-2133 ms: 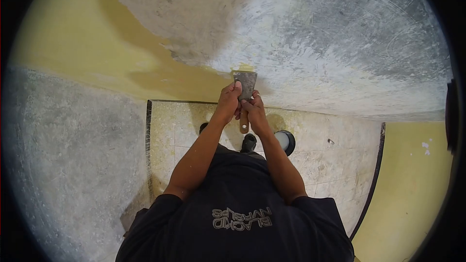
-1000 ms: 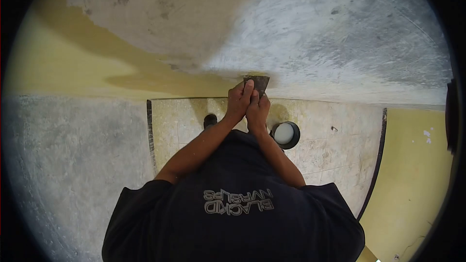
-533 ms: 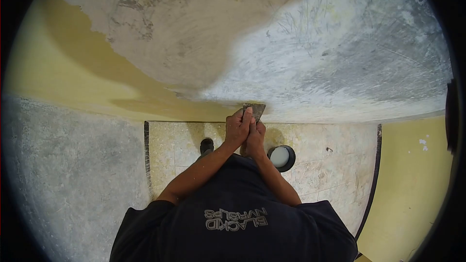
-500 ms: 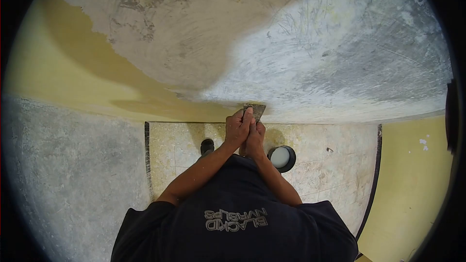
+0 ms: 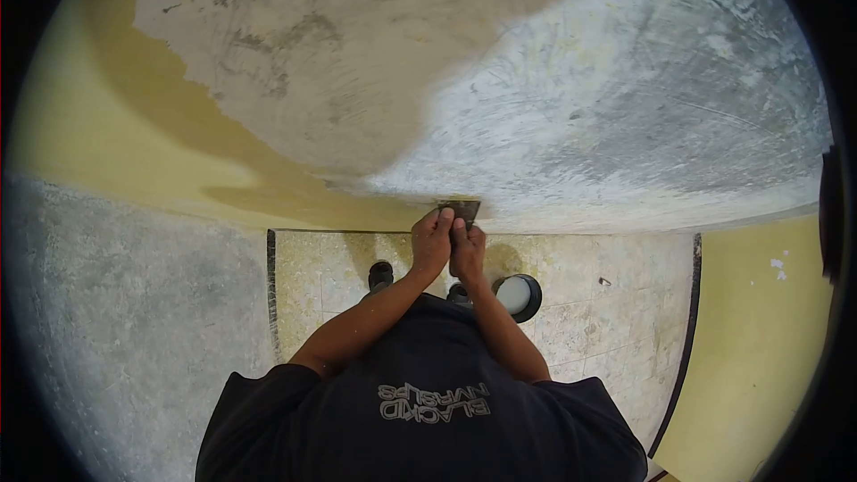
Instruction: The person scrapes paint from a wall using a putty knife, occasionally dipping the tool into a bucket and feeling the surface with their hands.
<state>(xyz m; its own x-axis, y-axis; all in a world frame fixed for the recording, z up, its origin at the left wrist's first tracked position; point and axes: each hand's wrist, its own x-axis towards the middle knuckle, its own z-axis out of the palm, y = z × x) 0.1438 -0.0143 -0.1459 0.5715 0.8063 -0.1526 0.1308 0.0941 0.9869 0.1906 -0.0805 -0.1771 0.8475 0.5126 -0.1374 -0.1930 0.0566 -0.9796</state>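
Both my hands meet in front of me on a scraper point(image 5: 463, 209) with a wide dark blade. My left hand point(image 5: 430, 245) is closed at its left side, the thumb lying up against the blade. My right hand point(image 5: 468, 252) wraps it from below and the right; the handle is hidden in the fingers. The blade's far edge meets the low part of the wall point(image 5: 536, 125), where yellow paint borders a bare, scuffed whitish-grey surface.
A dark bucket point(image 5: 536, 301) holding whitish liquid stands on the stained tiled floor point(image 5: 625, 312), right of my right forearm. My dark shoe point(image 5: 380, 273) is on the left. Grey wall point(image 5: 152, 321) flanks the left side, yellow wall point(image 5: 759, 348) the right.
The scraper and both hands have shifted slightly down and left, with the blade lower on the wall. Both hands keep their hold. A second shoe now shows partly between my forearms.
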